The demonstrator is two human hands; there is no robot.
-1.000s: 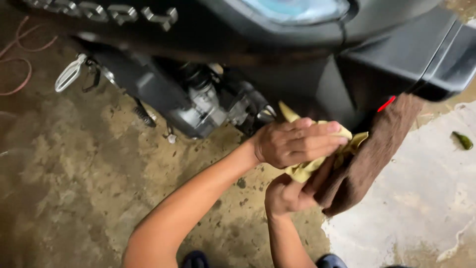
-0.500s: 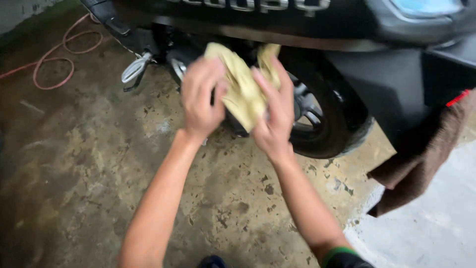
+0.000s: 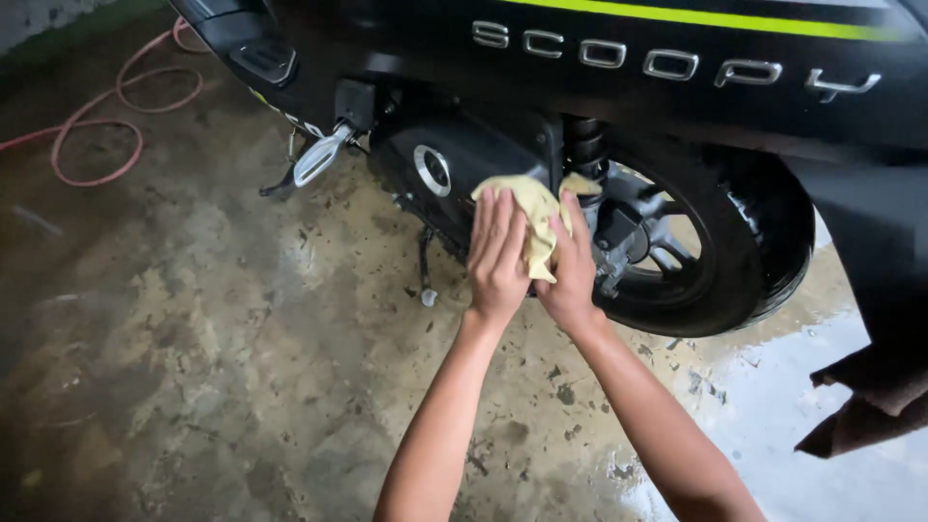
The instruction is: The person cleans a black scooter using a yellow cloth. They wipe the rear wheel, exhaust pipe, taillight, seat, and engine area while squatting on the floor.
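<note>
**Cloth held against scooter engine case**

Pale yellow soft cloth, frame centre: limp, light, likely damp; best gripped bunched, as here. Left hand and right hand close together, both clasping it against the black engine cover. Rear wheel at right; wet concrete floor below

cloth: lifted before → pressed on engine cover | both hands lower, closer
</note>
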